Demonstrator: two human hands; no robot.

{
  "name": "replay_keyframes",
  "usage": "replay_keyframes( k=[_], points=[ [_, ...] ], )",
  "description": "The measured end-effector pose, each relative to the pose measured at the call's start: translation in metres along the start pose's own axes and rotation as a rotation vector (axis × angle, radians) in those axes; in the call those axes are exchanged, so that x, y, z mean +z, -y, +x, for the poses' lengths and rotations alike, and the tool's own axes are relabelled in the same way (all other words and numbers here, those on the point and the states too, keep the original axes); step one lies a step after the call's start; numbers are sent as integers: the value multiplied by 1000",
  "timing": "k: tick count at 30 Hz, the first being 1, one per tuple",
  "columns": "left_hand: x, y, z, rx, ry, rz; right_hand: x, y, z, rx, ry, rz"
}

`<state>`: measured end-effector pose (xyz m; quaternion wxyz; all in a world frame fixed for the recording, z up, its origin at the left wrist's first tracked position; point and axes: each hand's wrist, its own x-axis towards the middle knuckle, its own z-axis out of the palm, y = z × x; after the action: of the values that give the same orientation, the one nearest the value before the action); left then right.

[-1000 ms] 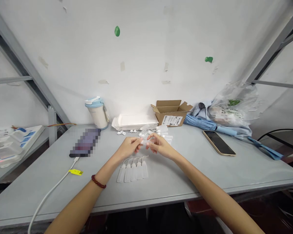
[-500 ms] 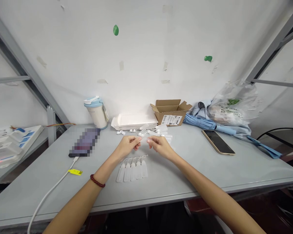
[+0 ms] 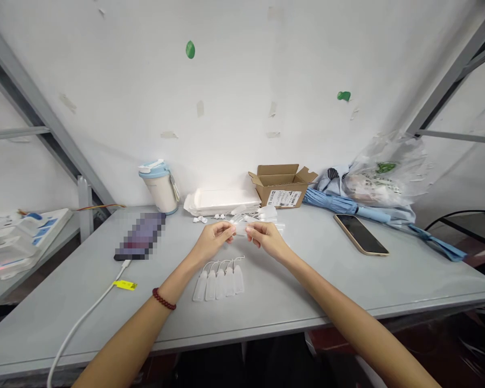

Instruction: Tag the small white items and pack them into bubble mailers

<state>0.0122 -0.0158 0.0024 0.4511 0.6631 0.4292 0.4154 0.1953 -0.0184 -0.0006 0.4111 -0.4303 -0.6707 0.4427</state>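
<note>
My left hand (image 3: pixel 215 240) and my right hand (image 3: pixel 268 240) face each other just above the table, thumbs and fingers closed in pinches. Between them they hold a small translucent plastic piece (image 3: pixel 241 230), partly covered by the fingertips. Nearer to me, several translucent white tag-shaped pieces (image 3: pixel 220 284) with thin curved cords lie side by side in a row. Behind my hands is a loose heap of similar clear and white pieces (image 3: pixel 269 213), partly hidden by the fingers. A few small white bits (image 3: pixel 200 220) lie left of that heap.
At the wall stand a blue-lidded cup (image 3: pixel 159 187), a stack of white packets (image 3: pixel 226 201) and an open cardboard box (image 3: pixel 283 188). A folded blue umbrella (image 3: pixel 339 202), a plastic bag (image 3: pixel 383 175) and a phone (image 3: pixel 361 235) are right; another phone (image 3: pixel 140 236) with a white cable is left.
My right fingers have curled in from a looser, more spread pose, and the fingertips of both hands have drawn slightly apart along the plastic piece. The row of tags is unmoved.
</note>
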Motion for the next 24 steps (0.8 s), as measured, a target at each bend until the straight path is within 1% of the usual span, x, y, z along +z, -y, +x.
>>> replay_keyframes(
  k=[5, 9, 13, 18, 24],
  points=[
    [3, 2, 1, -157, -28, -50, 1, 3, -2, -36, 10, -33],
    [3, 2, 0, -173, -32, -10, 2, 3, -4, -57, 24, -84],
    [0, -2, -2, -140, -14, 56, 1, 0, -3, -45, 29, -95],
    [-1, -9, -5, -16, 15, 131, -1, -6, 1, -2, 34, -17],
    [-1, -6, -4, 39, 3, 103, -1, -6, 1, 34, 33, 66]
  ],
)
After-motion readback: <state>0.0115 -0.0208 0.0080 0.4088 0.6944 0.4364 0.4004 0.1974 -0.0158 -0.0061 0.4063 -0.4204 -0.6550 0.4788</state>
